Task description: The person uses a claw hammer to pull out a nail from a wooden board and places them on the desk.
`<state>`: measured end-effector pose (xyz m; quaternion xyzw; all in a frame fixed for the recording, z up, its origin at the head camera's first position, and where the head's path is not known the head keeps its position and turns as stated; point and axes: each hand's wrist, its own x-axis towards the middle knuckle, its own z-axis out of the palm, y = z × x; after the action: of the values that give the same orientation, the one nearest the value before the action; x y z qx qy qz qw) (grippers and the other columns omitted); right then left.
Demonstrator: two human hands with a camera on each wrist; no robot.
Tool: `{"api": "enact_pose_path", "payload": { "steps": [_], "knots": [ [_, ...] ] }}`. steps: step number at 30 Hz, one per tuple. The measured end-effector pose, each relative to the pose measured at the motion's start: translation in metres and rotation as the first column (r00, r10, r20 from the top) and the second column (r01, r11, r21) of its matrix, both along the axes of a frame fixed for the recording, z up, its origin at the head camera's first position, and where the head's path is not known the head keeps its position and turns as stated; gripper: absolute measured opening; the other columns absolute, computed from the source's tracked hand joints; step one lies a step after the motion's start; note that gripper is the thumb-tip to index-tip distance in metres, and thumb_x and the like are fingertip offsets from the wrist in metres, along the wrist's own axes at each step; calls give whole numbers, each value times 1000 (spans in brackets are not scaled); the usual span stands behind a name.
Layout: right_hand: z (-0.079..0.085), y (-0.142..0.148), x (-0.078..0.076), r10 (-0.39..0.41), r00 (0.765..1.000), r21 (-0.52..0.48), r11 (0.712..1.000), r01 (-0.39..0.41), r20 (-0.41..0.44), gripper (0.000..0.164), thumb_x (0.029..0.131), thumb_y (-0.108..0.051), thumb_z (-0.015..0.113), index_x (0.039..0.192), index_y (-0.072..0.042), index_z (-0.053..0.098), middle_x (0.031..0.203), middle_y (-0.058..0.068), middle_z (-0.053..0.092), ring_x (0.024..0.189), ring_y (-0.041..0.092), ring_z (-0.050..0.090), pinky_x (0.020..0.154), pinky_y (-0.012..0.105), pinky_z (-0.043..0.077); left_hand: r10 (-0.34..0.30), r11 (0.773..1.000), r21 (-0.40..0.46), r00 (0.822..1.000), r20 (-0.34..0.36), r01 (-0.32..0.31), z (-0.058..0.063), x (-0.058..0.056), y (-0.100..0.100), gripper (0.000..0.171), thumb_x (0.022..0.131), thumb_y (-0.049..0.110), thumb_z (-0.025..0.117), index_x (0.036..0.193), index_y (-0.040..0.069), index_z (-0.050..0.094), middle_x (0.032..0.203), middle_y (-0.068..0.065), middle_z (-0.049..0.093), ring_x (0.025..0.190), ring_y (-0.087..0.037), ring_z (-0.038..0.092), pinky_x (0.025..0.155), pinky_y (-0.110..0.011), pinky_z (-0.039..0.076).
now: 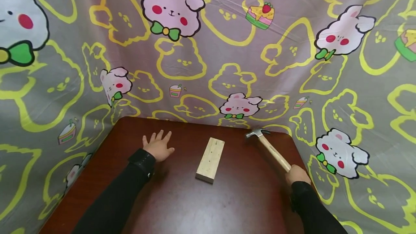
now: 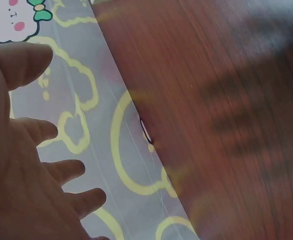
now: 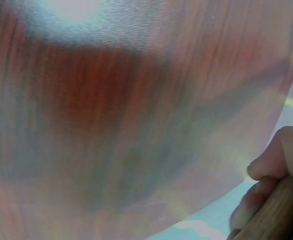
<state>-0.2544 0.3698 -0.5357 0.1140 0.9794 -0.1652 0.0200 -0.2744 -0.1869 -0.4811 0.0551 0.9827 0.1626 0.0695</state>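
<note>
My right hand point(image 1: 297, 174) grips a claw hammer point(image 1: 273, 151) near the end of its wooden handle, the metal head pointing toward the far right of the table. In the right wrist view, fingers point(image 3: 266, 172) curl round the handle point(image 3: 274, 215). My left hand point(image 1: 158, 146) is spread, fingers apart, over the left part of the table and holds nothing. The left wrist view shows its fingers point(image 2: 69, 171) stretched out beside the table's edge. Between the hands lies a pale wooden block point(image 1: 209, 160), with a few small dark nails or marks along its top.
The dark red-brown table point(image 1: 182, 205) has a glossy top with light reflected on it. A grey curtain point(image 1: 195, 57) with cartoon bunnies and yellow outlines surrounds its back and both sides, close to the edges.
</note>
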Motion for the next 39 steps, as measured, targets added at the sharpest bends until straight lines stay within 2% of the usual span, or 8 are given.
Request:
{"api": "enact_pose_path", "payload": {
  "steps": [4,9,12,16,20,29,39],
  "knots": [
    [10,-14,0,69,994,51,997,-64,-88,24,85,-9,68,96,7,54,74,15,57,66,32,56,62,54,46,-16,999,43,999,28,14,0,1,7,77,97,47,53,156,12,18,158,-23,13,140,-50,10,103,-70,-7],
    [26,-35,-8,126,984,87,990,-116,-125,26,85,-11,72,97,3,54,75,15,59,66,35,58,64,57,46,-18,999,46,999,39,16,1,2,12,75,97,45,53,154,6,23,157,-22,17,141,-48,12,105,-69,-5],
    [35,-49,-12,186,969,125,978,-167,-161,28,83,-11,76,95,2,54,74,15,60,66,35,60,63,56,45,-22,999,44,999,35,21,1,1,14,75,97,45,53,153,3,25,157,-22,18,141,-47,12,105,-69,-4],
    [47,-62,-16,290,925,208,948,-243,-244,31,77,-9,81,89,2,54,71,13,60,67,35,61,64,56,45,-37,998,57,999,28,36,1,0,16,74,98,44,52,153,2,26,156,-23,19,141,-47,13,105,-69,-4],
    [54,-74,-16,355,882,257,925,-281,-310,34,73,-9,84,85,-1,53,71,11,59,68,34,62,62,53,42,-49,997,66,999,23,47,1,1,18,72,98,43,52,153,4,27,156,-23,20,141,-47,14,105,-68,-3],
    [71,-98,-13,442,799,323,888,-327,-407,36,68,-8,87,79,-6,54,70,9,59,68,33,63,62,49,41,-44,996,81,999,20,42,5,2,21,72,99,44,50,153,4,26,156,-23,19,141,-47,14,105,-68,-4],
    [85,-107,-12,513,707,390,852,-349,-487,36,64,-5,88,77,-7,54,67,8,55,64,31,59,58,46,38,-41,994,100,999,28,38,5,1,20,72,99,44,50,153,4,26,156,-25,18,141,-48,12,105,-67,-5]
  ]
}}
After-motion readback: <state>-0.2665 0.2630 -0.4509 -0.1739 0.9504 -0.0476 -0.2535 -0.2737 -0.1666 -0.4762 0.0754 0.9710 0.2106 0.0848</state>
